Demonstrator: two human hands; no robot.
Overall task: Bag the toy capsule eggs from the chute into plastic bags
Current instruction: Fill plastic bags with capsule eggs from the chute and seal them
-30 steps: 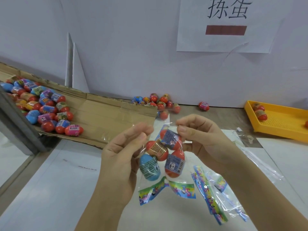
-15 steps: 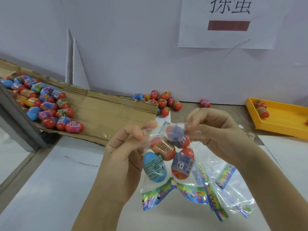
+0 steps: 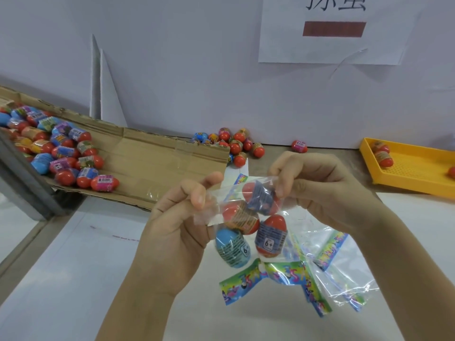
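While pinched, bag hangs mouth-up, seemingly vertical.

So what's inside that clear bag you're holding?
The clear bag holds four capsule eggs: one blue egg, three red ones. The right hand covers part of the top egg; their insides are hidden.

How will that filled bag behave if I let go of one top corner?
Likely floppy: the bag sags under four eggs, hung from the left hand and right hand pinching its top. The eggs look round and smooth, so they would probably spill and roll.
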